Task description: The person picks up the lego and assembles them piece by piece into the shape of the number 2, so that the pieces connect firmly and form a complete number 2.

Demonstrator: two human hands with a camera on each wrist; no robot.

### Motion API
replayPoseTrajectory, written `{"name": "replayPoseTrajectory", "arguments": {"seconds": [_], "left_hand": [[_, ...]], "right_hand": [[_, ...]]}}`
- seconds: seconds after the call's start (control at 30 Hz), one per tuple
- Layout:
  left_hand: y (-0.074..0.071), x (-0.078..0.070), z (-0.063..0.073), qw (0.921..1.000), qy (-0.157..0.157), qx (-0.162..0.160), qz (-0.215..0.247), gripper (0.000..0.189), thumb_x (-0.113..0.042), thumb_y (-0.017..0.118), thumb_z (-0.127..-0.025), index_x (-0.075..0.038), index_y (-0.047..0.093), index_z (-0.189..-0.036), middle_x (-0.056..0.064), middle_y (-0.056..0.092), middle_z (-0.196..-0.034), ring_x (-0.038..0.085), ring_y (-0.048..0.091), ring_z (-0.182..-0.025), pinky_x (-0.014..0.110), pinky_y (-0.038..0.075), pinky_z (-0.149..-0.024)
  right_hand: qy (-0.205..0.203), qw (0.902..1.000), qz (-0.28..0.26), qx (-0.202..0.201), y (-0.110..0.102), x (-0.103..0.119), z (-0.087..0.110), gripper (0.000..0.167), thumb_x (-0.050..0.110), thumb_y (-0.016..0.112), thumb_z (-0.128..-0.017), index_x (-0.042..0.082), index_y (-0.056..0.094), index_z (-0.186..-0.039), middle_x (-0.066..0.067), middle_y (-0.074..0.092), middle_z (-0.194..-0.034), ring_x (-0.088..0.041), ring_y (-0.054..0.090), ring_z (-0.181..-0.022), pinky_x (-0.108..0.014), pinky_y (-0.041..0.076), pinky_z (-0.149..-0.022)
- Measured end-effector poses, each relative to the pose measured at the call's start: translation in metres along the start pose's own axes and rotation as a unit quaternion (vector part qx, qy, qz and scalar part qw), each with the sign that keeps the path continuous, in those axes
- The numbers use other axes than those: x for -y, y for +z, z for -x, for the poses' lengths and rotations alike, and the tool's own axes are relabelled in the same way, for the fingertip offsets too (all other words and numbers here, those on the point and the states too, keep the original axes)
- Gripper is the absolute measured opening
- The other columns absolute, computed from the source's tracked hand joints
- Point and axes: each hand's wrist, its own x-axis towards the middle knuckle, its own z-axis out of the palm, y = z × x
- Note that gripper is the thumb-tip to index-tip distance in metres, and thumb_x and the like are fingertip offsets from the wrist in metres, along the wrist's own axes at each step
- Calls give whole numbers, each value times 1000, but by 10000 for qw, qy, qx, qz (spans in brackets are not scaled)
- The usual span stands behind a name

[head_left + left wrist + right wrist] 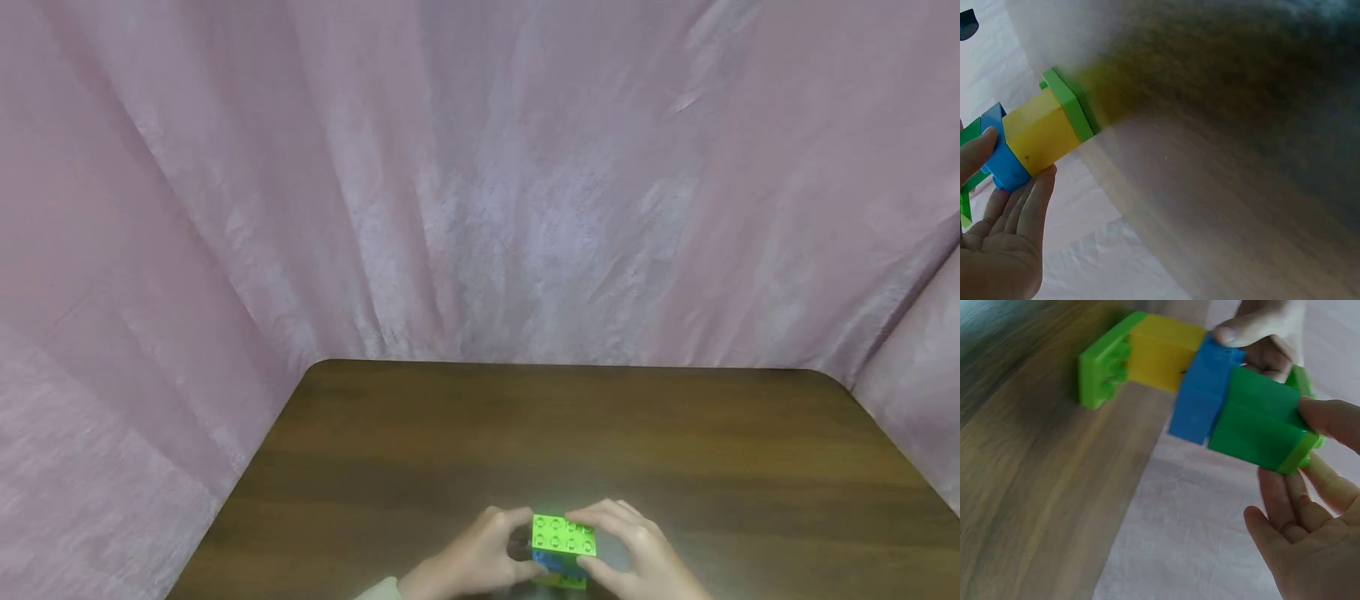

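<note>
A stack of toy building bricks (564, 535) stands near the table's front edge, between both hands. From the bottom come a light green plate (1071, 103), a yellow brick (1041, 134), a blue brick (1200, 394), a dark green brick (1260, 419) and a studded light green plate on top. My left hand (483, 557) pinches the stack around the blue brick, thumb on one face and fingers on the opposite one. Higher up, my right hand (637, 552) holds the dark green brick and top plate between thumb and fingers.
The brown wooden table (420, 433) has rounded far corners. Pink curtains (525, 183) hang behind it and along both sides. A small dark object (967, 25) shows at the upper left of the left wrist view.
</note>
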Motion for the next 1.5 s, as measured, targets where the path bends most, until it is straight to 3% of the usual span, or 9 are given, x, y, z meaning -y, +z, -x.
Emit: {"name": "replayPoseTrajectory", "arguments": {"seconds": [0.13,0.23,0.37,0.47,0.7,0.97,1.17,1.43,1.5], "left_hand": [[0,0,7,9997,134,183,81,26,-7,73,-84,-7,63,-107,2,74,-103,-1,67,-96,9,54,-78],[-1,-1,7,9983,149,192,534,30,-5,72,-85,-4,61,-112,8,73,-108,4,68,-100,10,54,-81],[-6,-5,4,9969,236,-158,737,30,-5,73,-82,-1,62,-110,12,73,-105,7,69,-98,12,54,-84],[-11,-8,1,9955,300,-527,723,28,-6,75,-82,-1,64,-107,13,74,-102,10,70,-97,16,56,-86],[-15,-8,2,9896,235,-861,1127,30,-10,72,-85,2,66,-112,18,72,-106,15,71,-101,19,55,-90],[-15,-7,4,9849,696,-1186,1049,37,-10,67,-90,6,61,-122,23,68,-118,25,71,-104,23,57,-90],[-16,-12,7,9818,1389,-1143,603,51,-2,64,-91,15,45,-135,33,54,-134,32,68,-109,23,57,-88],[-19,-15,12,9915,993,-523,659,80,-12,75,-83,4,31,-148,28,33,-154,36,53,-130,28,54,-97],[-20,-15,11,9919,1049,-542,460,85,-9,77,-81,1,29,-150,26,32,-155,37,48,-134,30,53,-98]], "right_hand": [[34,9997,-180,145,3,0,2,46,8,83,-67,9,68,-111,6,70,-100,-4,61,-93,-23,54,-74],[26,9998,-187,-14,3,0,1,47,9,84,-66,8,68,-110,4,71,-99,-5,63,-92,-16,52,-78],[-229,9986,-155,-457,1,-2,-6,50,4,85,-63,5,68,-110,-2,73,-99,-8,65,-95,-5,44,-92],[-220,9979,-219,-569,-3,-1,-14,51,0,83,-64,4,66,-112,-6,72,-102,-8,65,-98,-3,42,-96],[288,9974,-495,-442,-7,5,-26,46,-4,79,-71,5,66,-114,-10,72,-104,-7,68,-96,-14,56,-82],[955,9926,-608,-441,-13,9,-39,35,3,77,-78,8,69,-111,-4,75,-105,-2,68,-98,-16,56,-85],[1540,9843,-783,-372,-20,8,-45,26,8,74,-84,12,70,-110,0,75,-107,1,66,-101,-20,56,-86],[2014,9716,-1180,-381,-22,3,-53,22,9,69,-88,11,71,-110,-5,75,-109,5,65,-100,-20,58,-83],[2048,9709,-1179,-399,-22,2,-55,22,10,69,-88,11,71,-110,-5,75,-109,5,65,-100,-20,58,-82]]}}
